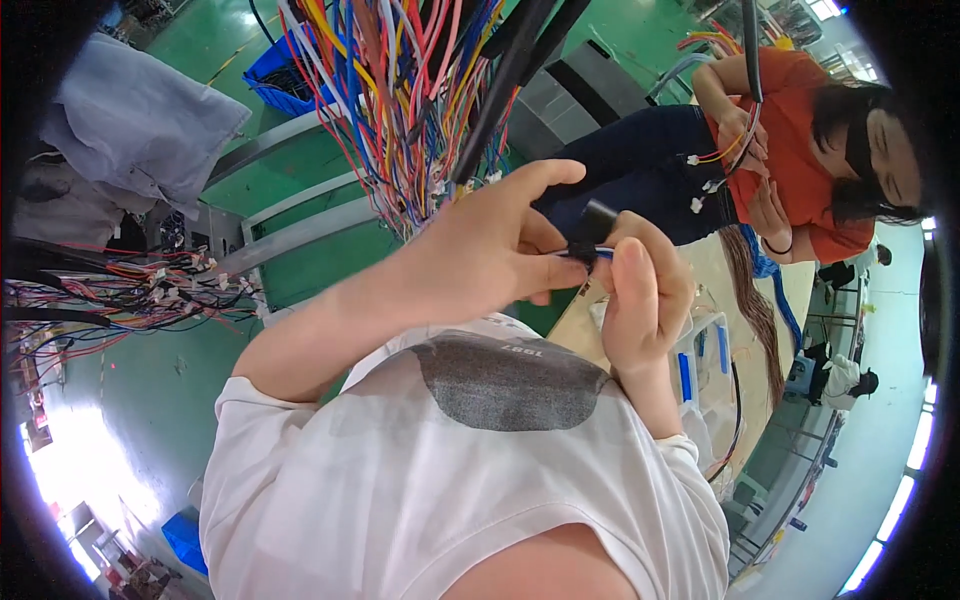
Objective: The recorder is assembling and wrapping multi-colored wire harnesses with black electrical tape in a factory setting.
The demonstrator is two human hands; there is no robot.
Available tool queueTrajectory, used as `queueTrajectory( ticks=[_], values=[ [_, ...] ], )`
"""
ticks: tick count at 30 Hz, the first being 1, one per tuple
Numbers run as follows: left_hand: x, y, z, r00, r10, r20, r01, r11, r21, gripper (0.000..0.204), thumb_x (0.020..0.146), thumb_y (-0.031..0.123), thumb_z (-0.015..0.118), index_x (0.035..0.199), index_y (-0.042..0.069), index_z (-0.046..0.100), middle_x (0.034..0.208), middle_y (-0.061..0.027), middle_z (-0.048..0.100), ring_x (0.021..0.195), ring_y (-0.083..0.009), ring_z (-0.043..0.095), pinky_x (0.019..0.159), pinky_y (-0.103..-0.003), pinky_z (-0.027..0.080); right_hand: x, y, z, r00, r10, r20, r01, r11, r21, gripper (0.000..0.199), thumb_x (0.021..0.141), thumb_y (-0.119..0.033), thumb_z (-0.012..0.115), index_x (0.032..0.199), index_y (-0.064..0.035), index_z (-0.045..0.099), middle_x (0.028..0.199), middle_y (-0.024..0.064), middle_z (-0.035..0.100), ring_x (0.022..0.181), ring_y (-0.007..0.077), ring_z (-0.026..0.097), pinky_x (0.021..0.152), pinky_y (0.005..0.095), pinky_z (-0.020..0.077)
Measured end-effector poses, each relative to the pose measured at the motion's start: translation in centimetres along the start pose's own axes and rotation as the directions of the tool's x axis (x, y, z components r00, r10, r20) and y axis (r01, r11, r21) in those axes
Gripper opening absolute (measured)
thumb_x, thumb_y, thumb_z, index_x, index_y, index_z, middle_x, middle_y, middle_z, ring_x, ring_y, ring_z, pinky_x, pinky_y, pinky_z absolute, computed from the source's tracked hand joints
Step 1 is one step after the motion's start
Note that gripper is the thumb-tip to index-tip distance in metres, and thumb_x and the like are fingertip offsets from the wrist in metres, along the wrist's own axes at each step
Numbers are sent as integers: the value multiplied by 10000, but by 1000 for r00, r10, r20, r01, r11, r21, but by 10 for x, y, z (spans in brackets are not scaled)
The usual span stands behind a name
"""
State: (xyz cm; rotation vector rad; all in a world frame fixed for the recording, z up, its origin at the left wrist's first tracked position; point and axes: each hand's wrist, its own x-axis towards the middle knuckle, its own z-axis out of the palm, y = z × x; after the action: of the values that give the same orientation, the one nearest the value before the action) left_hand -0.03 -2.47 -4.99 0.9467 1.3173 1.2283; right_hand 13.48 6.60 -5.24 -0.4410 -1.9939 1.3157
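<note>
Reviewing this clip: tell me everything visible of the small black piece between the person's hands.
The small black piece looks compact and dull; its material is unclear. It sits between the left hand and right hand, with the left fingertips against it. Thin blue and white wires show at its right side. Fingers partly hide it.
</note>
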Motion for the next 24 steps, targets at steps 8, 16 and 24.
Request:
queueTrajectory(
  ticks=[8,16,24],
  values=[
    [8,0,5,993,35,109,27,851,-524,388,819,270,559,1093,13,462,752,-4,500,520,-59,419,420,-181,290,0,2,-1,988,-156,13,157,986,-58,181,814,-77,447,656,9,459,570,36,433,515,122,397,470,232,303],
    [2,-5,8,940,341,5,-277,772,-572,403,818,353,540,1025,10,504,780,8,486,495,-33,333,400,-178,219,-3,-1,0,981,157,116,-190,897,400,251,858,-134,422,653,8,451,569,-7,413,537,50,357,471,205,278],
    [0,-4,-11,988,155,19,-156,986,57,159,721,150,648,748,50,527,621,37,474,559,-34,409,471,-189,320,11,7,1,973,-134,190,151,985,-81,173,792,-88,464,646,2,489,562,102,452,477,194,411,465,290,339]
  ],
)
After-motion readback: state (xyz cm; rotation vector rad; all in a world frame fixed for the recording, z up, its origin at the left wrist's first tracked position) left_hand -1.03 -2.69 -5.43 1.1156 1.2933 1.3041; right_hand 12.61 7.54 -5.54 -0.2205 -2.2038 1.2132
